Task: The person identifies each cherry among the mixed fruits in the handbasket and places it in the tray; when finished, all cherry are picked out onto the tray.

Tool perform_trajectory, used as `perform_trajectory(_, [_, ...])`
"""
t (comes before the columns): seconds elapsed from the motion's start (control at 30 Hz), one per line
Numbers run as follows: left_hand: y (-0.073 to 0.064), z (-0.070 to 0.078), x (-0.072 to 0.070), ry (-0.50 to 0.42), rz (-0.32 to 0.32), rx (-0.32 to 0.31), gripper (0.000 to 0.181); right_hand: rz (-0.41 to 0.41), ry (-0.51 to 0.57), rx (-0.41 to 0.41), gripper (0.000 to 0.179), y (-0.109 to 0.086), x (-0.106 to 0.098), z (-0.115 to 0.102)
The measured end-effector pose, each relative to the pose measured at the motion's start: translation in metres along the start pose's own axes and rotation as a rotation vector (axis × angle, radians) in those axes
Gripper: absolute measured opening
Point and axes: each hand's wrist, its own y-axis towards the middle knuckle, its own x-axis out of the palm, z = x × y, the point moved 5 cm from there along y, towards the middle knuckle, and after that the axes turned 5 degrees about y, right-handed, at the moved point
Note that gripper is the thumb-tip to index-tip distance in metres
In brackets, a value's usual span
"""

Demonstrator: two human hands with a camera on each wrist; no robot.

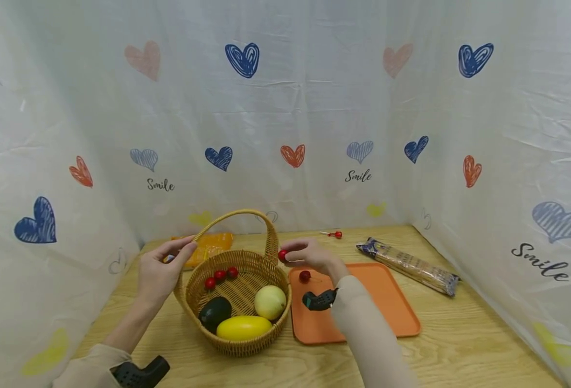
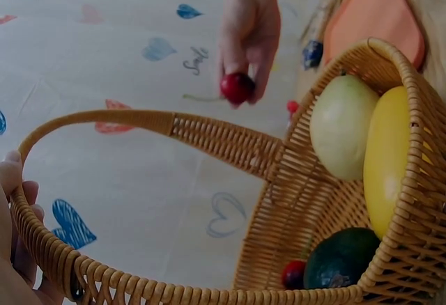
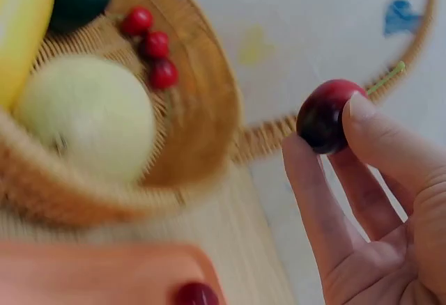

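My right hand (image 1: 310, 255) pinches a dark red cherry (image 3: 329, 115) with a green stem between thumb and fingertips, just right of the basket's rim. The left hand (image 1: 161, 268) grips the handle (image 1: 237, 213) of a wicker basket (image 1: 237, 347) on its left side. Inside the basket lie three red cherries (image 1: 220, 276) in a row, a dark green avocado (image 1: 215, 313), a long yellow fruit (image 1: 244, 327) and a round pale green fruit (image 1: 270, 302). Another cherry (image 1: 305, 276) sits on the orange tray (image 1: 387, 307), beneath the right wrist.
A long clear packet with blue ends (image 1: 409, 265) lies at the right, behind the tray. At the table's back are a red lollipop (image 1: 338, 234) and an orange packet (image 1: 214, 248), partly hidden by the basket. Heart-printed curtains (image 1: 295, 118) enclose the wooden table (image 1: 460, 334).
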Motion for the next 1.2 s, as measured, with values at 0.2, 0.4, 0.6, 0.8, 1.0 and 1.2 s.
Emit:
perform_trajectory(0.2, [0.001, 0.001, -0.002, 0.016, 0.008, 0.015, 0.024, 0.106, 0.025, -0.002, 0.041, -0.030, -0.053, 0.006])
perform_trajectory(0.4, [0.001, 0.002, -0.005, 0.024, 0.014, 0.017, 0.024, 0.208, 0.037, -0.001, 0.042, -0.066, -0.108, 0.012])
perform_trajectory(0.6, [0.002, 0.001, -0.006, 0.009, 0.021, 0.010, 0.024, 0.321, -0.013, 0.014, 0.047, -0.098, -0.149, 0.020])
perform_trajectory(0.8, [0.002, 0.000, -0.006, 0.012, 0.019, 0.003, 0.024, 0.414, -0.057, 0.038, 0.046, -0.107, -0.161, 0.036])
perform_trajectory(1.0, [0.000, -0.003, -0.004, 0.029, 0.011, -0.010, 0.025, 0.589, -0.199, 0.119, 0.039, -0.108, -0.163, 0.060])
perform_trajectory(1.2, [0.001, -0.004, 0.000, 0.016, 0.014, -0.013, 0.025, 0.684, -0.344, 0.217, 0.028, -0.108, -0.162, 0.077])
